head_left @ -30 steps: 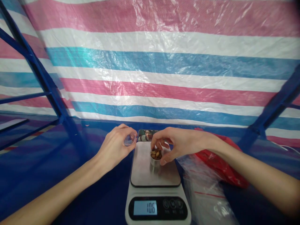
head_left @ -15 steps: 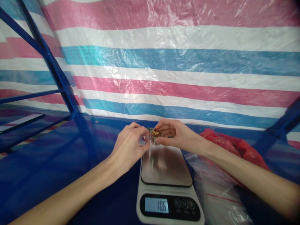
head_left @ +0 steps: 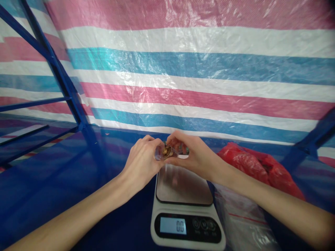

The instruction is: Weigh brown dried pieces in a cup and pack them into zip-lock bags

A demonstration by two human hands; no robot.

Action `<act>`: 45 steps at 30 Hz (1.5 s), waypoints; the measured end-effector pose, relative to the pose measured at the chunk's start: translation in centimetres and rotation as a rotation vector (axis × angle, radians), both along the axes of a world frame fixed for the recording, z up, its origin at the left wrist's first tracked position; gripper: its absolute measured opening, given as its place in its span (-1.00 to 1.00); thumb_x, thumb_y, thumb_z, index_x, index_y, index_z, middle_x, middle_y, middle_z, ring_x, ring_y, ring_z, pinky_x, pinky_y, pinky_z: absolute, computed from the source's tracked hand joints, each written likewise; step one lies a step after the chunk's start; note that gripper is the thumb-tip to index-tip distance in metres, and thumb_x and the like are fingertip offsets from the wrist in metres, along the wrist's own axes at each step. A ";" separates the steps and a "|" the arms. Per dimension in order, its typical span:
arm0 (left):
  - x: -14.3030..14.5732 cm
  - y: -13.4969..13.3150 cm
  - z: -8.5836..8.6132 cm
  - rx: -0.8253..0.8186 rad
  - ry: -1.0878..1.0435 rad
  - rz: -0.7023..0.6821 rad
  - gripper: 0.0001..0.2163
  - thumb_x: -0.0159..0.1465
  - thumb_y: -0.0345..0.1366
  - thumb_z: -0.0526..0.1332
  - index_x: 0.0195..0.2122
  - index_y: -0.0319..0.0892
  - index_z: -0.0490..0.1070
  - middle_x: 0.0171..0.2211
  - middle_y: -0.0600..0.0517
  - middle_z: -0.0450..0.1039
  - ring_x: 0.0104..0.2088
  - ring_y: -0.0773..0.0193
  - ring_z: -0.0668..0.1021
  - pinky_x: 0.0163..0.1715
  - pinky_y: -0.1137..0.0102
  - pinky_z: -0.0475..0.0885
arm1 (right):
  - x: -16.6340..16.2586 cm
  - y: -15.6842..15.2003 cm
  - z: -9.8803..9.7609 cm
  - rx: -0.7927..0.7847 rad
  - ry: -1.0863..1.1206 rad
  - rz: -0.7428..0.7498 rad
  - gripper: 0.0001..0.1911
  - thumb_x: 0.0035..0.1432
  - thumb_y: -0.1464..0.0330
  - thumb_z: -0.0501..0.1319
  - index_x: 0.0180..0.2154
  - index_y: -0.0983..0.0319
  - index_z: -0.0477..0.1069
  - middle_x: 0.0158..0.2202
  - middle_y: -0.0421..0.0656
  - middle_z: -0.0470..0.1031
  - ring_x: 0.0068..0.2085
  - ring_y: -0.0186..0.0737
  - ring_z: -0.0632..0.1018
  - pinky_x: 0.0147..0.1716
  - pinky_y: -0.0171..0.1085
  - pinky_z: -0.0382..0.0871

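My left hand (head_left: 141, 162) is closed around a small clear container (head_left: 158, 153), held above the far edge of the scale. My right hand (head_left: 195, 155) grips a small cup of brown nuts (head_left: 166, 151), tipped sideways with its mouth against the clear container. Both hands meet just above the kitchen scale (head_left: 183, 205). The scale's steel platform (head_left: 183, 184) has nothing on it and the display (head_left: 173, 226) reads 0.0.
A red plastic bag (head_left: 259, 170) lies to the right of the scale, with a clear zip bag (head_left: 240, 219) in front of it. Blue metal frame bars (head_left: 65, 83) rise at the left, and a striped tarp (head_left: 183, 69) hangs behind. The surface is blue.
My right hand lifted the cup of nuts off the scale and tipped it against the container in my left hand. The display dropped from 10.6 to 0.0.
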State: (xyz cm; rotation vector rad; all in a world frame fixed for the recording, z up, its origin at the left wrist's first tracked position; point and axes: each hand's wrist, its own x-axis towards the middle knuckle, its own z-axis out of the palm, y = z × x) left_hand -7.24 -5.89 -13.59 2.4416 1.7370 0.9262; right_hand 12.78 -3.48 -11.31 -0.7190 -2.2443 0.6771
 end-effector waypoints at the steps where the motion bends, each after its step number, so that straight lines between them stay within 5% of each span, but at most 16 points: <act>1: 0.0 0.0 0.0 -0.006 0.002 0.003 -0.86 0.19 -0.24 0.46 -0.31 -0.10 0.54 -0.26 -0.04 0.55 -0.17 0.01 0.62 -0.19 0.20 0.49 | -0.1 -0.1 0.1 0.041 -0.018 -0.010 -0.74 0.24 0.26 0.49 -0.16 0.18 0.48 -0.29 -0.24 0.56 -0.29 -0.24 0.53 -0.28 -0.25 0.35; 6: 0.3 -0.1 0.3 -0.046 -0.054 0.028 -0.89 0.20 -0.31 0.39 -0.25 -0.13 0.55 -0.24 -0.06 0.53 -0.18 0.04 0.59 -0.22 0.24 0.44 | -0.7 -1.0 0.3 0.243 -0.098 -0.063 -0.88 0.34 0.37 0.42 -0.11 0.19 0.55 -0.20 -0.18 0.50 -0.17 -0.20 0.52 -0.17 -0.24 0.35; 11: 0.6 -0.6 0.4 -0.046 -0.182 0.029 -0.85 0.14 -0.39 0.34 -0.24 -0.13 0.57 -0.28 -0.01 0.51 -0.24 0.11 0.56 -0.27 0.28 0.37 | -1.1 -1.9 0.1 0.296 -0.108 -0.127 -0.71 0.30 0.50 0.40 0.00 0.17 0.47 -0.10 -0.16 0.49 -0.14 -0.18 0.54 -0.15 -0.23 0.39; 20: 0.9 -0.9 0.1 -0.058 -0.500 -0.097 -0.89 0.10 -0.38 0.31 -0.32 -0.16 0.55 -0.40 0.07 0.55 -0.39 0.24 0.51 -0.40 0.37 0.30 | -1.5 -2.0 0.7 0.327 0.096 0.042 -0.82 0.45 0.45 0.21 -0.05 0.13 0.56 -0.04 -0.13 0.54 -0.07 -0.19 0.60 -0.08 -0.20 0.50; 28: 1.1 -0.9 0.3 -0.144 -0.797 -0.310 -0.92 0.16 -0.39 0.37 -0.32 -0.19 0.51 -0.32 0.08 0.60 -0.32 0.29 0.57 -0.38 0.47 0.40 | -0.5 -1.7 -0.2 0.663 0.003 0.075 -0.45 0.38 0.64 0.04 0.20 0.03 0.45 0.13 -0.07 0.48 0.09 -0.07 0.50 0.06 -0.04 0.48; 33: 0.2 -0.4 0.4 -0.148 -0.813 -0.346 -0.86 0.29 -0.23 0.40 -0.24 -0.15 0.51 -0.32 0.07 0.58 -0.30 0.31 0.58 -0.32 0.47 0.43 | 0.3 -1.8 2.6 0.462 0.189 -0.168 -0.60 0.54 0.38 0.06 0.29 0.04 0.40 0.07 -0.07 0.50 0.00 -0.08 0.53 0.00 -0.06 0.50; 37: -0.7 0.2 0.6 -0.198 -0.927 -0.373 -0.81 0.38 -0.12 0.35 -0.17 -0.11 0.44 -0.32 0.08 0.60 -0.40 0.37 0.55 -0.43 0.50 0.39 | 2.6 -0.9 3.7 0.207 0.275 -0.295 -0.64 0.58 0.16 0.04 0.14 0.08 0.53 -0.15 -0.14 0.57 -0.25 -0.18 0.53 -0.18 -0.17 0.48; 40: -0.9 0.4 0.5 -0.264 -1.045 -0.386 -0.74 0.38 -0.07 0.35 -0.05 -0.07 0.39 -0.19 0.02 0.68 -0.30 0.29 0.63 -0.34 0.47 0.48 | 5.5 -0.5 1.8 0.018 0.245 -0.341 -0.66 0.51 0.08 0.15 0.07 0.10 0.57 -0.31 -0.19 0.53 -0.32 -0.20 0.52 -0.30 -0.24 0.43; 45: -0.8 0.4 0.1 -0.383 -1.207 -0.373 -0.68 0.31 -0.03 0.43 -0.12 -0.05 0.36 0.00 -0.08 0.70 -0.06 0.11 0.71 -0.15 0.34 0.58 | 9.4 -1.6 -3.7 -0.212 0.350 -0.423 -0.70 0.37 0.09 0.34 0.00 0.11 0.46 -0.24 -0.19 0.59 -0.22 -0.18 0.61 -0.18 -0.23 0.49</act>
